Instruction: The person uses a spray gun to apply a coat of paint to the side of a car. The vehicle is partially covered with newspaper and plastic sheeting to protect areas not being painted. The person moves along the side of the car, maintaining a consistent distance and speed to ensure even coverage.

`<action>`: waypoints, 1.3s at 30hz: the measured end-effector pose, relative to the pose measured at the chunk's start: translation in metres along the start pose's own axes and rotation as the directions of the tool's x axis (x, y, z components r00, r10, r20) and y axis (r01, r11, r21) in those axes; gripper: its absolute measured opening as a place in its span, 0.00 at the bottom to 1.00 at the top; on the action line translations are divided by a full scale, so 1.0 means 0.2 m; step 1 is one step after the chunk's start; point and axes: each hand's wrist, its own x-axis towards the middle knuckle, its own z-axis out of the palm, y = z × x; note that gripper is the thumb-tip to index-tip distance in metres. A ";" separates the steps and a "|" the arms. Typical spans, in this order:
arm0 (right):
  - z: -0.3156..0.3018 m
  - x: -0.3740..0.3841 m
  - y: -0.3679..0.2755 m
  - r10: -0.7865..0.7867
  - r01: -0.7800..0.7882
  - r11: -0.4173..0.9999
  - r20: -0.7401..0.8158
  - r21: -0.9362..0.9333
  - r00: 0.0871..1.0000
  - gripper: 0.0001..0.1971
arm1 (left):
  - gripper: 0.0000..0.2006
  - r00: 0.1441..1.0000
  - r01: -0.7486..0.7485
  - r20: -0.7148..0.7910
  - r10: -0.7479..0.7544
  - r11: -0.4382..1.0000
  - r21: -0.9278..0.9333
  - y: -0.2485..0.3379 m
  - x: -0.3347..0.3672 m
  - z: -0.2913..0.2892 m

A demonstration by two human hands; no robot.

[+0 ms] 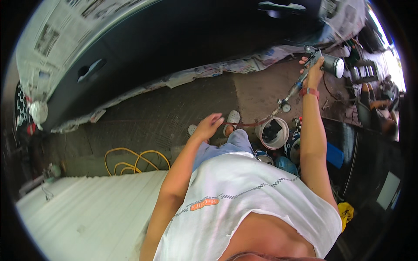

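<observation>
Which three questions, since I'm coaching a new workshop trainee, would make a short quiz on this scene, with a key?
1. Multiple choice: what does the person's right hand grip?
A) a paintbrush
B) a spray gun with a cup
C) a hammer

2. True or false: the yellow hose lies in loops on the floor.

3. Fill in the missing word: along its lower edge, the dark car panel is lined with sheets of ____.

Key:
1. B
2. True
3. newspaper
</observation>
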 end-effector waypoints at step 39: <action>0.40 -0.81 0.04 0.044 -0.035 0.999 0.344 -0.032 0.938 0.33 | 0.49 0.813 0.189 0.565 -0.140 0.982 -0.029 -0.47 -0.13 0.51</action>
